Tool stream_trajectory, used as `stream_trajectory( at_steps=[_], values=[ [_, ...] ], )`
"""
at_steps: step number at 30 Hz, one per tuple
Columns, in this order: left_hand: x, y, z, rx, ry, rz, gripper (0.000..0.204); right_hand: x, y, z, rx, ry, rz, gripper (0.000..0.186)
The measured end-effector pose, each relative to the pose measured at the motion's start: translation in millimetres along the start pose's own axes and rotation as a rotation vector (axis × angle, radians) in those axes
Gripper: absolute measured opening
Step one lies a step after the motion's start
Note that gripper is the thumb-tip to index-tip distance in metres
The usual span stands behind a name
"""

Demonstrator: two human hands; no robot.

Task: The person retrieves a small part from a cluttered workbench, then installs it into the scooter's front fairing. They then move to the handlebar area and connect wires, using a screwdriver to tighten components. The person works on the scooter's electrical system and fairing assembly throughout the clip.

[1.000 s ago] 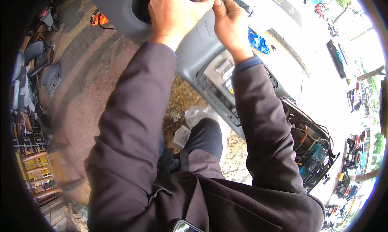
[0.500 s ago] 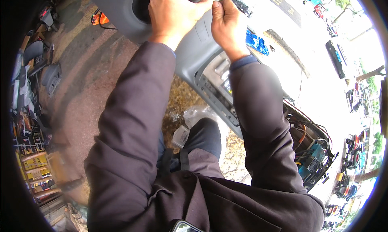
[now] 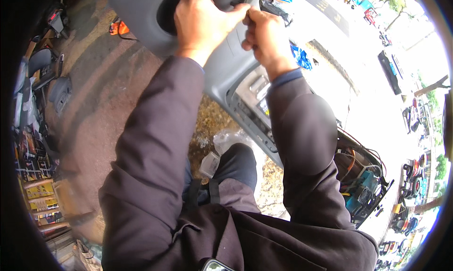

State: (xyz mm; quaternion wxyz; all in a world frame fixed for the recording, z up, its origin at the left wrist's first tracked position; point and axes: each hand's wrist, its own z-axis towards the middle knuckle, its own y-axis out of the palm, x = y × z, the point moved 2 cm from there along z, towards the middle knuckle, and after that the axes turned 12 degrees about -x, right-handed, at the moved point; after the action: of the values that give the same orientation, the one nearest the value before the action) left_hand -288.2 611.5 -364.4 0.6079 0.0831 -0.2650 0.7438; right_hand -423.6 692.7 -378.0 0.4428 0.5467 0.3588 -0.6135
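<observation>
1. Ground [image 3: 115,96]: below and left of the left hand [image 3: 200,23]. Hard, brownish, with a rough, stained surface.

2. Panel [image 3: 226,58]: directly beneath the left hand, its edge reaching the right hand [image 3: 269,37]. Smooth, grey, apparently moulded plastic with rounded contours. It should be held steady before force is applied at the edge; a shell of this kind would probably flex if left unsupported.

3. Bay [image 3: 361,181]: well below and right of the right hand. Open, dark inside, with loose flexible wires and a boxy teal unit. Sleeves are best kept clear of the wires.

4. Opening [image 3: 252,94]: in the panel, just below the right hand. Long, straight-sided, with rounded corners and a perforated rim.

5. Left hand: spread over the panel, thumb extended toward the right hand. Its fingertips are out of view, so a full grip cannot be confirmed. A broad, even hold is judged best here.

6. Right hand: fingers curled, thumb and forefinger drawn together by the left thumb. Whether anything is pinched between them cannot be told. Small, square-on pressure is advised, since a slanted push could slip or mark the surface.

7. Recess [image 3: 167,13]: just left of the left hand. Round, deep and dark.

8. Bag [image 3: 226,139]: well below both hands. Clear, thin, crumpled film.

9. Box [image 3: 210,165]: beside the bag, farther from the hands. Small, rigid-looking, translucent and angular.
</observation>
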Motion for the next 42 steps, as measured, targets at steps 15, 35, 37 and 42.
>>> stream_trajectory(
  at_steps=[15, 35, 37, 42],
  values=[
    [12.8, -3.4, -1.2, 0.008, -0.089, -0.026, 0.058, 5.6, 2.9, 1.8, -0.103, 0.028, 0.277, 0.038],
    [15.3, -5.2, 0.2, -0.007, -0.108, -0.041, 0.058, 2.2, 11.6, -1.9, 0.293, -0.462, -0.771, 0.037],
    [15.6, -5.6, 0.4, -0.008, -0.098, -0.044, 0.058, 7.7, 4.4, 4.3, 0.0, -0.046, 0.002, 0.036],
    [15.7, -6.3, 0.5, 0.012, -0.063, -0.032, 0.058, 11.1, 6.3, -0.3, -0.034, -0.24, -0.046, 0.031]
  ],
)
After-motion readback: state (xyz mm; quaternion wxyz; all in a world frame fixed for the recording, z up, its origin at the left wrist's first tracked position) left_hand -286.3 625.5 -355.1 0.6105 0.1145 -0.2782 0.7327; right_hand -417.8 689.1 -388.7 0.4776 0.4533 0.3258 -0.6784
